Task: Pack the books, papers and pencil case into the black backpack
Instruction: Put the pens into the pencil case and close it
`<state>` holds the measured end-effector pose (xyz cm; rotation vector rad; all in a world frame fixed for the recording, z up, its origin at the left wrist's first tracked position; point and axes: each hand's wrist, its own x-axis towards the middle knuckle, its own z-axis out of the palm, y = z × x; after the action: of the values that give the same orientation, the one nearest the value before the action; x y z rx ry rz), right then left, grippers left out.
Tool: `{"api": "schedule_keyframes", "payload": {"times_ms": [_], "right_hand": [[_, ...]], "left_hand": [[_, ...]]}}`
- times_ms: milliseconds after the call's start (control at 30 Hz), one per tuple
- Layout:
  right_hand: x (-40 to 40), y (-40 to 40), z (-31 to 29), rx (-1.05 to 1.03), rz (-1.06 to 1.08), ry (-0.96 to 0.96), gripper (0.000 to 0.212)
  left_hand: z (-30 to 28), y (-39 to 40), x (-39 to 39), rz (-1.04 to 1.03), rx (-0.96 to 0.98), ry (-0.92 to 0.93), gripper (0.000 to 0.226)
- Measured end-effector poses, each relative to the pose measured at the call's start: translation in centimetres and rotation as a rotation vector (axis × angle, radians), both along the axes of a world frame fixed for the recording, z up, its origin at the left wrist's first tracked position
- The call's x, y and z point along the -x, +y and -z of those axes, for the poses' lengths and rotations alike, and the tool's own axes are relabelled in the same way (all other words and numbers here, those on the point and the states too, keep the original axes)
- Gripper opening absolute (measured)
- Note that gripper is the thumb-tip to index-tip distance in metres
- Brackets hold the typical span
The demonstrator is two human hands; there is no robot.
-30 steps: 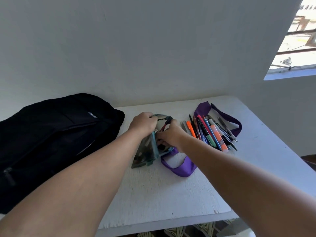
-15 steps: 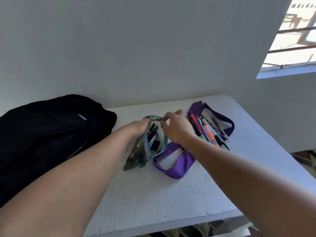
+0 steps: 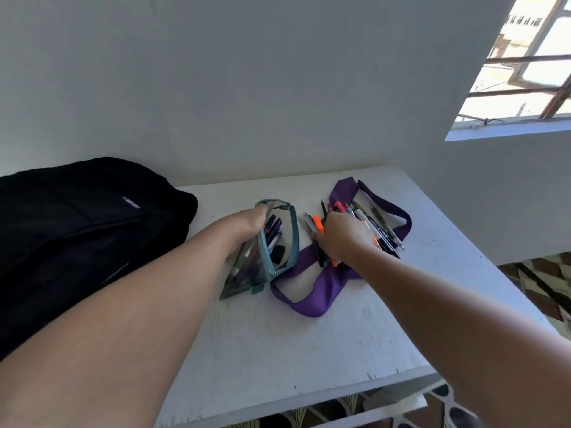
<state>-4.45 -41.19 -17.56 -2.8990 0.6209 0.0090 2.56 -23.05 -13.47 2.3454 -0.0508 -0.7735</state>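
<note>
Two hands work at the white table (image 3: 309, 350). My left hand (image 3: 247, 222) grips the rim of the clear, teal-edged pencil case (image 3: 268, 251) and holds its mouth wide open; several pens already lie inside. My right hand (image 3: 343, 234) lies over the pile of loose pens and markers (image 3: 380, 230), fingers curled down among them; I cannot tell whether it has closed on any. The pile rests on a purple strap (image 3: 312, 291) that loops just below the right wrist. The black backpack (image 3: 77, 230) lies beyond the left forearm, well apart from the case. No books or papers are in view.

Risks, as I judge them: a loose handful may scatter pens toward the table edge on the far side of the right hand; the strap may drag along with the pens; the open case may tip and spill if the left grip slackens.
</note>
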Motion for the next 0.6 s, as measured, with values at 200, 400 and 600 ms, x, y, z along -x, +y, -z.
{"api": "schedule_keyframes", "payload": {"times_ms": [200, 400, 600], "right_hand": [[0.2, 0.1, -0.7, -0.061, 0.055, 0.066, 0.045], [-0.1, 1.1, -0.1, -0.037, 0.059, 0.088, 0.04], [0.1, 1.8, -0.3, -0.062, 0.075, 0.056, 0.043]], "left_hand": [[0.4, -0.1, -0.3, 0.046, -0.031, 0.006, 0.063], [1.0, -0.2, -0.7, 0.084, 0.03, 0.013, 0.06], [1.2, -0.1, -0.6, 0.075, 0.041, 0.03, 0.07]]}}
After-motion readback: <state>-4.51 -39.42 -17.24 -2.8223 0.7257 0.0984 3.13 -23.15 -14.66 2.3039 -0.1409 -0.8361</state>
